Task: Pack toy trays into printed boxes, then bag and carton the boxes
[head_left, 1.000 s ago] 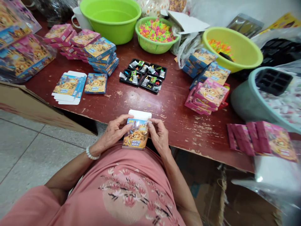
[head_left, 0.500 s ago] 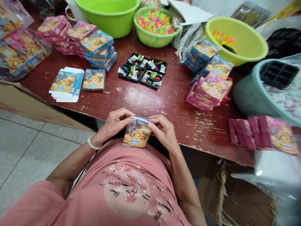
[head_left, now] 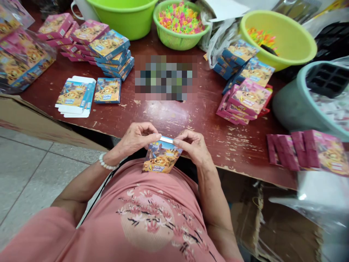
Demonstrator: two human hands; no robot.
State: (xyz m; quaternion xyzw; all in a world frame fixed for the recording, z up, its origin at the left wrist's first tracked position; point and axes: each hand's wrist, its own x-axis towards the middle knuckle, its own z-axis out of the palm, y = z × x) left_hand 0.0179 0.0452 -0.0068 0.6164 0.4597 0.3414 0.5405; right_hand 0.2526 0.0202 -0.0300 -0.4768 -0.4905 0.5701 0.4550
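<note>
You are in what looks like a small packing workshop. Your worn red table (head_left: 201, 125) carries repeated stacks of small printed boxes, pink and blue, with flattened cartons (head_left: 73, 95) near its edge. Behind them stand a large green basin (head_left: 124, 22) and, to its right, a green basket (head_left: 177, 38) full of tiny bright plastic pieces. A rough cardboard sheet and a speckled tiled floor (head_left: 35, 174) lie below.

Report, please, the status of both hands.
Left hand, right hand: pinching upper end of blue-and-yellow cardboard box. White strip between them. Nothing visibly blocking.
</note>
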